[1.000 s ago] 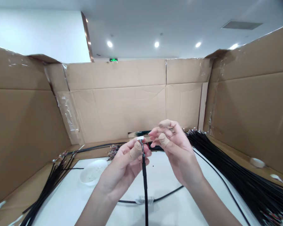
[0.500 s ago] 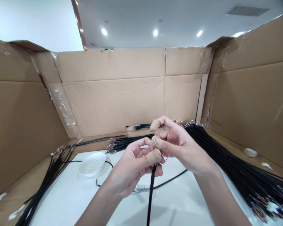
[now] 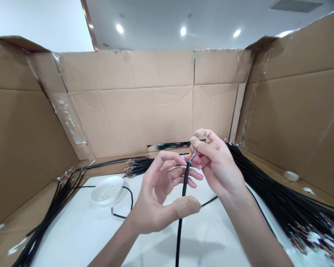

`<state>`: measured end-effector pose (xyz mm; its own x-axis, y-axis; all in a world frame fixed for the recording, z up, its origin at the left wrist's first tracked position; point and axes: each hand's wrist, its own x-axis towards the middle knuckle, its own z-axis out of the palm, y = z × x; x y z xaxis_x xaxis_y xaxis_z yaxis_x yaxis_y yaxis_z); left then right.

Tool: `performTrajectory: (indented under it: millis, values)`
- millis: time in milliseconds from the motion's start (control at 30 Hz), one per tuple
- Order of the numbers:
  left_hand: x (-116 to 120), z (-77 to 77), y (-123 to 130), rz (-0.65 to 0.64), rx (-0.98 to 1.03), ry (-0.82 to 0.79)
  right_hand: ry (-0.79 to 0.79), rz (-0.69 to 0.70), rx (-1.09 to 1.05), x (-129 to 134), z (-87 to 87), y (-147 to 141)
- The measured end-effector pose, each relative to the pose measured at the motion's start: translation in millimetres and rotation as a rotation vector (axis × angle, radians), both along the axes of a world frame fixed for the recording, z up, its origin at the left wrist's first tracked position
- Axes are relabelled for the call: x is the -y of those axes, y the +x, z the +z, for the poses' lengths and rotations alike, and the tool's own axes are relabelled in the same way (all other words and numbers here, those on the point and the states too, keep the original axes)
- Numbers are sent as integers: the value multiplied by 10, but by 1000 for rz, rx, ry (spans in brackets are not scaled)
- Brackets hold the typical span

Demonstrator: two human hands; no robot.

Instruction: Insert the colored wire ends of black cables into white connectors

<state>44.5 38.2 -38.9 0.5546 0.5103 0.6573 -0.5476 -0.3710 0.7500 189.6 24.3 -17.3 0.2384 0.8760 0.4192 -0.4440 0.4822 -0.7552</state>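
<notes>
A black cable [image 3: 179, 226] rises from the bottom edge to the middle of the head view, with thin coloured wires [image 3: 193, 153] fanning out of its upper end. Those wires are pinched between the thumb and finger of my right hand [image 3: 218, 163], both wrapped in tan tape. My left hand [image 3: 158, 200] is spread around the cable, its taped thumb apart from the fingers and crossing in front of the cable. The left fingertips lie behind or beside the cable's top; whether they touch it I cannot tell.
A white bowl [image 3: 107, 190] with small white bits stands on the white table [image 3: 153, 248]. Black cable bundles lie left [image 3: 54, 211], right [image 3: 272, 193] and at the back [image 3: 139, 166]. A loose cable [image 3: 132, 200] curves beside the bowl. Cardboard walls [image 3: 144, 118] surround the table.
My left hand has opened, its thumb moving down and away from the fingers. My right hand has shifted slightly right and up, and the coloured wires now show.
</notes>
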Motion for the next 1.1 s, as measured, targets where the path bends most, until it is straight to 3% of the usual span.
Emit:
performTrajectory:
  millis: [200,333,467,567,733,800,967,1100]
  values:
    - [-32,-184,187,519,230,338,83,-59,35,33,-33,-120]
    - [-55,-207,197,683,296,506,111,-17,68,67,-15,-101]
    - [21,-158,91,846,152,598,29,121,111,83,26,-29]
    - [83,-107,1,812,19,574,-39,220,111,97,60,3]
    - [116,-37,-84,805,24,684,-106,325,102,138,90,10]
    - [137,-13,-78,807,1,640,-87,320,99,154,87,4]
    - [211,46,14,740,193,388,70,190,136,184,61,-38]
    - [224,109,29,575,251,133,282,-42,322,246,42,-48]
